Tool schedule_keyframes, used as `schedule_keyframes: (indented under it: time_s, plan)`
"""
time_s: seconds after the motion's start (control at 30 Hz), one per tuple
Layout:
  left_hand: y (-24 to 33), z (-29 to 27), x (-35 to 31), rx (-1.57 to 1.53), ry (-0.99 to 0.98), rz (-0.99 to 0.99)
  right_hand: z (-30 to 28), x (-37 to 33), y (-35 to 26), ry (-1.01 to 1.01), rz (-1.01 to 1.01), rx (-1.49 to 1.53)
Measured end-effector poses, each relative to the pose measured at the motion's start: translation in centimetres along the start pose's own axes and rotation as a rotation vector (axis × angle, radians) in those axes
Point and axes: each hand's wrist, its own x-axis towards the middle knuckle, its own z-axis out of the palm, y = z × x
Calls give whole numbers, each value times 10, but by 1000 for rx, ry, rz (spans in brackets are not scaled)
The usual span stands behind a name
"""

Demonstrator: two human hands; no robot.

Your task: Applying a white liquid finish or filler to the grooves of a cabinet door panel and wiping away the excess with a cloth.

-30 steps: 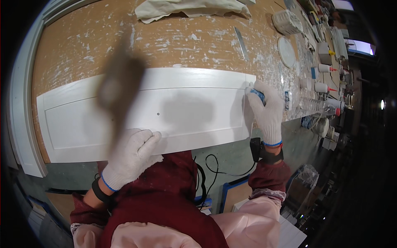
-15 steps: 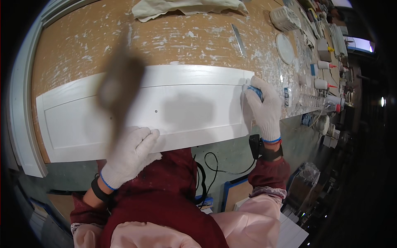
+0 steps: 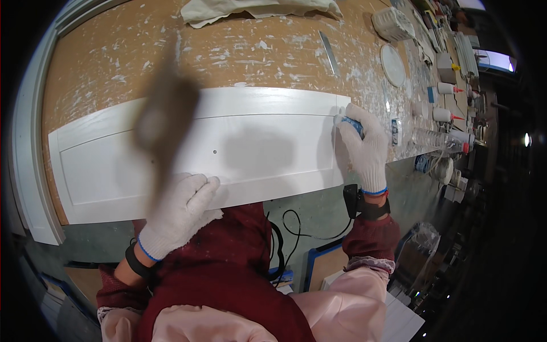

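Observation:
A long white panel (image 3: pixel 256 137) with a raised frame and a small dark hole lies across the worktable in front of me. My left hand (image 3: pixel 181 211), in a white knit glove, is closed at its near edge, with the fingers bent over the top and the thumb below the rim. At the panel's right end my right hand (image 3: pixel 366 145), gloved too, grips a small blue thing (image 3: pixel 354 125) with white marks, pressed against the corner. Its kind is mostly hidden by the fingers. A blurred dark shape (image 3: pixel 168 114) hides part of the panel's left half.
Beyond the panel, the paint-spotted table (image 3: pixel 262 62) bears a metal scraper blade (image 3: pixel 329 54), a cream cloth (image 3: pixel 259 10), a white tub (image 3: pixel 393 25) and a round lid (image 3: pixel 392 66). To the right stand glue bottles (image 3: pixel 443 115) and a clear plastic bottle (image 3: pixel 436 140).

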Motion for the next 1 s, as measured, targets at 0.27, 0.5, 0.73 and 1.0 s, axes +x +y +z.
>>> schedule_keyframes:
  time_s: [0.27, 0.5, 0.73, 1.0]
  plan:
    - [1, -4, 5, -7, -8, 38, -11, -12, 5, -108, 127, 2]
    - [2, -5, 5, -15, -13, 24, -7, -5, -1, -84, 52, -14]
    - [2, -6, 5, 3, -33, 29, -11, -19, 0, -149, 129, 47]
    - [3, -5, 4, -6, 4, 24, -9, -16, 0, -111, 177, 114]
